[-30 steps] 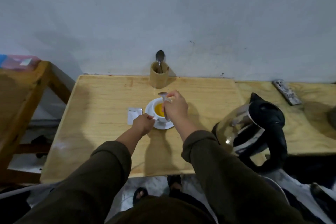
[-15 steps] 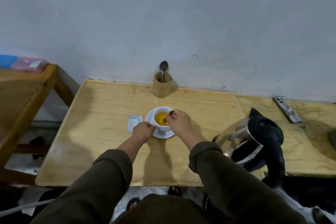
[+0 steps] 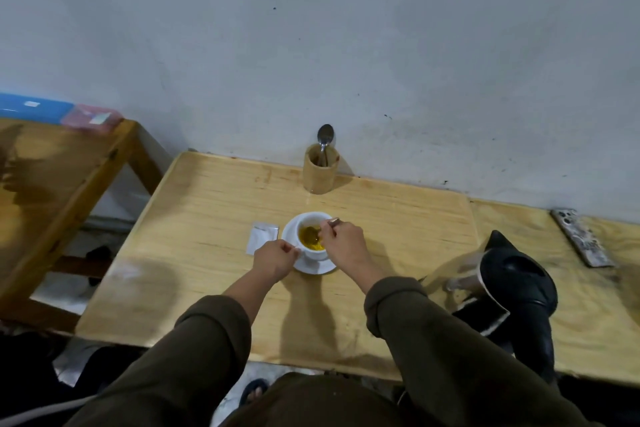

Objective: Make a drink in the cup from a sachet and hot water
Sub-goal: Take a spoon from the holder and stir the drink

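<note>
- A white cup (image 3: 313,246) stands on a white saucer (image 3: 317,267) near the middle of a pale wooden table (image 3: 207,253).
- The cup holds a yellow drink (image 3: 311,239) with a speckled surface.
- The right hand (image 3: 343,244) is over the right side of the cup, its fingers curled together and pinching the handle of a spoon (image 3: 320,231); the handle's end sticks out above the knuckles.
- The bowl of the spoon is down in the liquid, dark against the yellow.
- The left hand (image 3: 273,258) is at the left side of the cup, at the saucer's edge, its fingers curled in and pressed together against the cup's side; whether they grip the cup's handle or just its wall cannot be told, as the hand covers it.
- A small white sachet (image 3: 262,237) lies flat on the table just to the left of the saucer, apart from the left hand; whether it is torn cannot be told.
- A wooden holder (image 3: 320,173) stands at the back of the table by the wall, with a second spoon (image 3: 325,137) upright in it, bowl up.
- A kettle (image 3: 512,288) with a black lid and handle sits at the right, near the table's front edge, well apart from the cup.
- A flat patterned object (image 3: 583,236), perhaps a phone case, lies on the far right of the table.
- Both forearms wear dark olive sleeves (image 3: 415,322) pushed up from the wrists.
</note>
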Tool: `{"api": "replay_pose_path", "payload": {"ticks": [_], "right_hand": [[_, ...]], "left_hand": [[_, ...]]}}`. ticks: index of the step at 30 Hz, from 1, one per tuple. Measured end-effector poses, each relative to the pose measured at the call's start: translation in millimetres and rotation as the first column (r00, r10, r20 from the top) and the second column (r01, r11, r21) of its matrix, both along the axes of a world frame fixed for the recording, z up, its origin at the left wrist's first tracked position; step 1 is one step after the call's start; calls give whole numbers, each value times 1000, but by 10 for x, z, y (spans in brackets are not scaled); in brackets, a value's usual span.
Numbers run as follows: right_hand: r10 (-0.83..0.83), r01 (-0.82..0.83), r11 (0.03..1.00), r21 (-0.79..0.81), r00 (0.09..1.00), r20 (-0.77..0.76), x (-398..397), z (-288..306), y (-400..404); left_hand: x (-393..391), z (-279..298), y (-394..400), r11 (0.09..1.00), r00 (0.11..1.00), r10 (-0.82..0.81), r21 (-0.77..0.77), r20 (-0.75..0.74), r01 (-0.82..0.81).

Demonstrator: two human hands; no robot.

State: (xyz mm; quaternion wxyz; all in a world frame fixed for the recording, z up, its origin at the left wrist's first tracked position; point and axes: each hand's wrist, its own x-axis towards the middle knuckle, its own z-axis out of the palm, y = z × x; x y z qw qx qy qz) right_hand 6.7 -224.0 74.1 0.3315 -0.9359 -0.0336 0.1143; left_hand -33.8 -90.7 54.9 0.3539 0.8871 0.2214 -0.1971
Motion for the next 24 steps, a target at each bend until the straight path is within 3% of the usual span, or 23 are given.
{"api": "replay_pose_path", "payload": {"ticks": [5, 12, 16, 21, 24], "right_hand": [[35, -34, 999, 15, 998, -47, 60, 26, -44], [56, -54, 996, -70, 998, 25, 95, 82, -68], [86, -88, 992, -92, 996, -28, 84, 47, -77], [41, -37, 999, 36, 992, -123, 65, 52, -50], [83, -85, 996, -19, 991, -107, 79, 76, -47]], "left_hand": [[2, -28, -2, 1000, 1000, 19, -4, -2, -19], [2, -42, -14, 999, 999, 39, -9, 8, -39], [-3, -60, -13, 1000, 999, 30, 4, 11, -30], [-12, -71, -21, 999, 999, 37, -1, 18, -37], [-7, -73, -21, 999, 999, 32, 5, 14, -33]]}}
